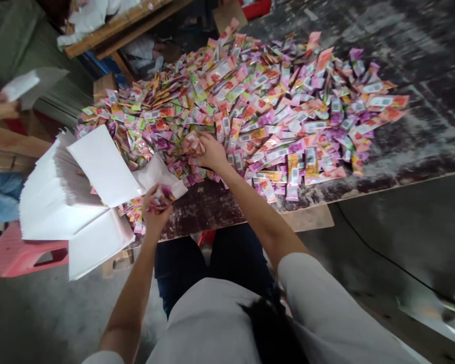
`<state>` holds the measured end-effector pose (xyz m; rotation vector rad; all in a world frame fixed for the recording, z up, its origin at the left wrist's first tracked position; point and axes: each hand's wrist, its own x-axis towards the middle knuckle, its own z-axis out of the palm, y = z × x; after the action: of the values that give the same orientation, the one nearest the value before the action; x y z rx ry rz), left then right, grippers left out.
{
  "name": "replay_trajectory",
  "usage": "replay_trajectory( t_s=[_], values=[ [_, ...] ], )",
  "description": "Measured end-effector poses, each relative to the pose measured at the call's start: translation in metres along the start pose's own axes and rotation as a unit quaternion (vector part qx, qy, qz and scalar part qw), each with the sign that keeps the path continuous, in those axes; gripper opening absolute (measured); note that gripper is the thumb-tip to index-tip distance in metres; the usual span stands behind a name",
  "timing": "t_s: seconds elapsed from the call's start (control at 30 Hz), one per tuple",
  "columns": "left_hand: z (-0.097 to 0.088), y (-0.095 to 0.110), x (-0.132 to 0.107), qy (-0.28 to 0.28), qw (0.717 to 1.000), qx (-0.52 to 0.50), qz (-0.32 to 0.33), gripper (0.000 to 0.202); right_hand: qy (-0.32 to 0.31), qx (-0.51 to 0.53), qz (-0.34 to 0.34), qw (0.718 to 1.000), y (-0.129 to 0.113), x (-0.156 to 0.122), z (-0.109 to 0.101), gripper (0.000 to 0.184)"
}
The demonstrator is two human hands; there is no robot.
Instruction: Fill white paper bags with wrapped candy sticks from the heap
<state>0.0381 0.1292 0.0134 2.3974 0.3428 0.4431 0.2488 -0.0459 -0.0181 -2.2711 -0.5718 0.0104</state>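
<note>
A wide heap of small, colourful wrapped packets (258, 106) covers much of the dark table. My left hand (156, 212) is closed around several pink and purple packets at the table's front edge. Just beyond it lies a whitish plastic bag (160, 174); whether the hand touches it I cannot tell. Over the front of the heap, my right hand (211, 153) is closed on a bunch of pinkish packets (193, 144). Its fingertips are partly hidden by them.
A thick stack of white sheets (53, 192) stands at the left, partly above a red plastic stool (26, 253). One white sheet (105, 164) lies over the packets. At far left, another person's hand (2, 107) holds a white sheet or bag. A wooden rack (125, 28) stands behind.
</note>
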Motion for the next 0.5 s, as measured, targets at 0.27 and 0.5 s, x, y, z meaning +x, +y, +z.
replay_trajectory(
  t_s=[0.27, 0.5],
  values=[
    [0.117, 0.012, 0.061, -0.299, 0.914, 0.156, 0.225, 0.029, -0.027, -0.093, 0.067, 0.993, 0.015, 0.032, 0.002, 0.042],
    [0.111, -0.004, 0.007, -0.306, 0.911, 0.211, 0.178, 0.028, -0.151, -0.113, 0.17, 0.967, 0.061, -0.077, -0.032, 0.026]
  ],
)
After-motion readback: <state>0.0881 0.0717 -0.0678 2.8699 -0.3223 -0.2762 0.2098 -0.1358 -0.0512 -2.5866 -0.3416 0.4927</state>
